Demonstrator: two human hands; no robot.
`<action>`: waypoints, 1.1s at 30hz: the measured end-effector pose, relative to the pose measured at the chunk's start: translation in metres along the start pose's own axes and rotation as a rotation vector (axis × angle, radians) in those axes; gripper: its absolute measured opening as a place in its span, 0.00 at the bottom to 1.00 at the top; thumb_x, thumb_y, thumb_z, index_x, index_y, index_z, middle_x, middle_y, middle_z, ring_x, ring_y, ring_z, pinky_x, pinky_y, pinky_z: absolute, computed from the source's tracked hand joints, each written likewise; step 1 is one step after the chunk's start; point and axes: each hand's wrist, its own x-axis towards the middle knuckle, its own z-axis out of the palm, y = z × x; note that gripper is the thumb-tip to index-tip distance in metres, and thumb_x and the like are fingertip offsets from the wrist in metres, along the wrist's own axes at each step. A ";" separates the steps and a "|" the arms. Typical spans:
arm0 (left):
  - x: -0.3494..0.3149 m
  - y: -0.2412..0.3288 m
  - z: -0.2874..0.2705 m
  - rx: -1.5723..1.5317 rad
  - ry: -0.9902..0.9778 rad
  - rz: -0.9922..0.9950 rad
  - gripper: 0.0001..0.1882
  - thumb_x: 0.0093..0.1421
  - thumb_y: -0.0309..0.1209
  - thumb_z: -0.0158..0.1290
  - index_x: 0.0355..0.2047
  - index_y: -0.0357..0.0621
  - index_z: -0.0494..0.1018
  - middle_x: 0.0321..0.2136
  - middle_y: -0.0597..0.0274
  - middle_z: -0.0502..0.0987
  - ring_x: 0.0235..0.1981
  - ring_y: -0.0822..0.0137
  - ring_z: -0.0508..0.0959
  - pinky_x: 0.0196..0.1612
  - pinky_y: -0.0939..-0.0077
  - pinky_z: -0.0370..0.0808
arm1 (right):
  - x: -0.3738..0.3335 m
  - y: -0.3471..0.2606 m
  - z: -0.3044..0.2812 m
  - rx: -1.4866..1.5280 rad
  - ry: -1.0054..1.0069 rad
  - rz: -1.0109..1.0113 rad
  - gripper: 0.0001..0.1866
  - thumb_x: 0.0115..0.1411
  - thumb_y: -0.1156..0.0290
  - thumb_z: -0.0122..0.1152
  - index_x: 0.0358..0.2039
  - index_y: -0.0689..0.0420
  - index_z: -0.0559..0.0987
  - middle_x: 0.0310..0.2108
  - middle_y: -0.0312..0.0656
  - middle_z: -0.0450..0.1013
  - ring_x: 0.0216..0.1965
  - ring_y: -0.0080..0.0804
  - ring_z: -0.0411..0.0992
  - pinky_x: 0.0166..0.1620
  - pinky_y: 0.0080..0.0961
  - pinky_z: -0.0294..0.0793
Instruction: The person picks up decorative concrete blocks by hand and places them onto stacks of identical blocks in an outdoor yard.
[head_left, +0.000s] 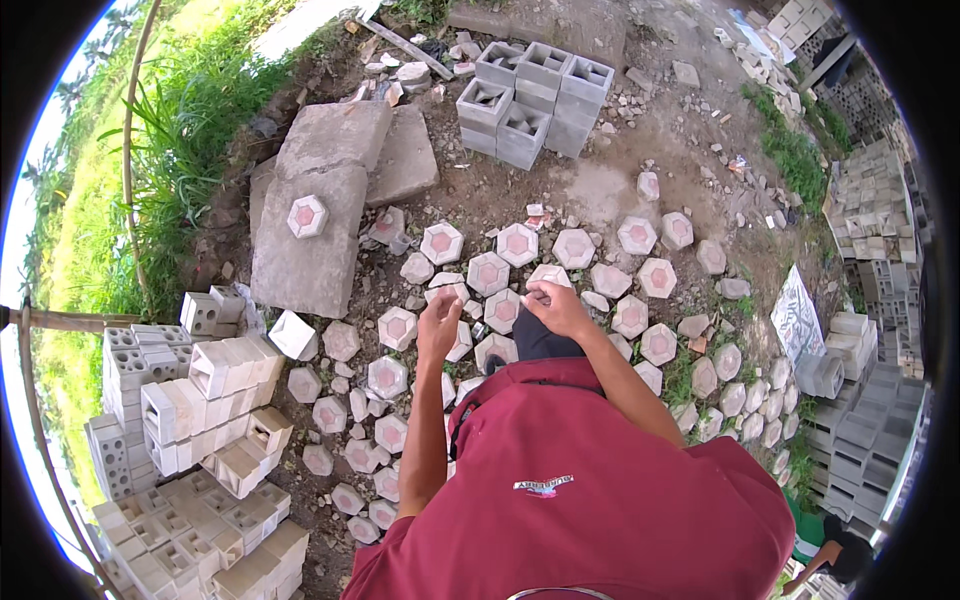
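Observation:
I look down over my dark red shirt at dirt ground strewn with hexagonal concrete pavers (517, 243) that have pink centres. My left hand (438, 326) is raised in front of my chest with its fingers loosely curled, and I see nothing in it. My right hand (553, 305) is held at the same height, fingers bent inward in a loose fist, apparently empty. Both hands hover above the pavers without touching them. One hexagonal paver (307, 216) lies apart on a flat concrete slab (310, 240) to the left.
A stack of grey hollow blocks (530, 100) stands at the back. Pale ventilation blocks (200, 440) are piled at the lower left, more block stacks (870, 400) on the right. Tall grass (180, 130) borders the left side. Rubble lies scattered about.

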 end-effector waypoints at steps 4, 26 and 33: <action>0.069 0.013 0.003 0.021 0.020 -0.035 0.17 0.62 0.36 0.54 0.44 0.34 0.75 0.38 0.53 0.81 0.40 0.65 0.80 0.44 0.72 0.75 | 0.085 -0.002 -0.009 -0.027 0.061 0.013 0.23 0.58 0.61 0.63 0.46 0.68 0.75 0.34 0.49 0.79 0.36 0.34 0.78 0.40 0.28 0.77; 0.560 0.126 0.042 0.055 -0.194 0.034 0.16 0.62 0.36 0.54 0.43 0.35 0.75 0.37 0.52 0.81 0.40 0.65 0.81 0.45 0.72 0.75 | 0.536 -0.001 -0.149 -0.002 0.184 0.140 0.25 0.58 0.58 0.64 0.48 0.66 0.75 0.34 0.46 0.80 0.35 0.30 0.79 0.40 0.26 0.77; 0.727 0.155 0.063 0.151 -0.387 0.110 0.15 0.61 0.34 0.54 0.42 0.34 0.76 0.33 0.54 0.81 0.37 0.65 0.81 0.43 0.73 0.76 | 0.626 0.051 -0.158 0.058 0.362 0.342 0.24 0.58 0.57 0.63 0.47 0.64 0.76 0.36 0.47 0.80 0.36 0.37 0.79 0.39 0.30 0.77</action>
